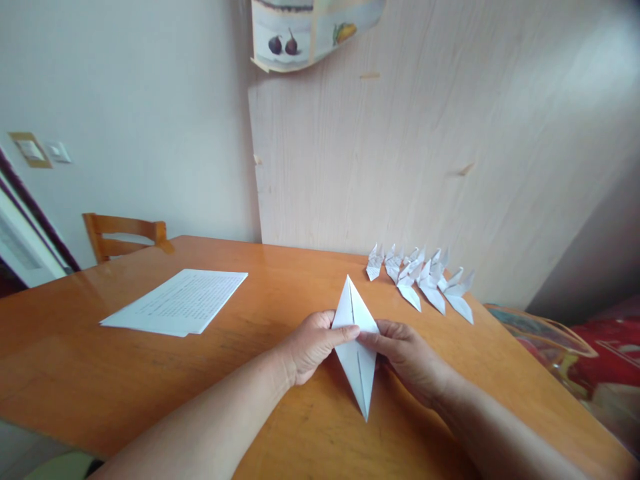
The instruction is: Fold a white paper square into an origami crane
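Between both hands is a white sheet of paper folded into a long diamond (356, 367), with a seam down its middle and a point at the top and bottom. My left hand (313, 343) grips its left edge, thumb lying across the front and fingers behind. On the right edge my right hand (407, 353) pinches it the same way, its thumb near the centre seam. The fingers behind the paper are mostly hidden. The diamond is held up above the wooden table (280, 300), its lower tip towards me.
Several folded paper cranes (430, 283) stand in rows at the table's far right. A stack of printed paper sheets (180, 303) lies to the left. Beyond the left corner is a wooden chair (125, 230). Red fabric (610, 347) and bags sit past the right edge.
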`<state>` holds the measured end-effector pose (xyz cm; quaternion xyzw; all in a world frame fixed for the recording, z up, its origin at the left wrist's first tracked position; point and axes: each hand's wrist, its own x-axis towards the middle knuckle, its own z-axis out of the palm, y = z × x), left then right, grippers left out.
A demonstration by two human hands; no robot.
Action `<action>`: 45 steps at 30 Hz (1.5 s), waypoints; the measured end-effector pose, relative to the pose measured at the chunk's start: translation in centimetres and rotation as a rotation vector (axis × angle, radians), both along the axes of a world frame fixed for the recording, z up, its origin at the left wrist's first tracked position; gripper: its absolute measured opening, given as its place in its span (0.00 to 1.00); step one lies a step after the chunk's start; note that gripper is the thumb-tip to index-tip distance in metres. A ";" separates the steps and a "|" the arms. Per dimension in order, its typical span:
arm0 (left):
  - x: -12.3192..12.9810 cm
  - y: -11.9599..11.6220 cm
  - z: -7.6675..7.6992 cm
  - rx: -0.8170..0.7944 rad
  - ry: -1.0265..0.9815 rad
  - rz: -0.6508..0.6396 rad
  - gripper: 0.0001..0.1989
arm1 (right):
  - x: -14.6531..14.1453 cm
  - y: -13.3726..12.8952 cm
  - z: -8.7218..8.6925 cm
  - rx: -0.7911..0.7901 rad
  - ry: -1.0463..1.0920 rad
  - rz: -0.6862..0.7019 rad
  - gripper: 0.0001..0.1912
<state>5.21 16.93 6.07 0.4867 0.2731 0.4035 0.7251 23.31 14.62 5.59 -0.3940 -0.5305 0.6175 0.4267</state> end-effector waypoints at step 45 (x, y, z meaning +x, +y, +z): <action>-0.2 0.1 0.5 0.023 0.058 0.265 0.19 | -0.7 -0.6 0.1 0.005 -0.216 -0.018 0.23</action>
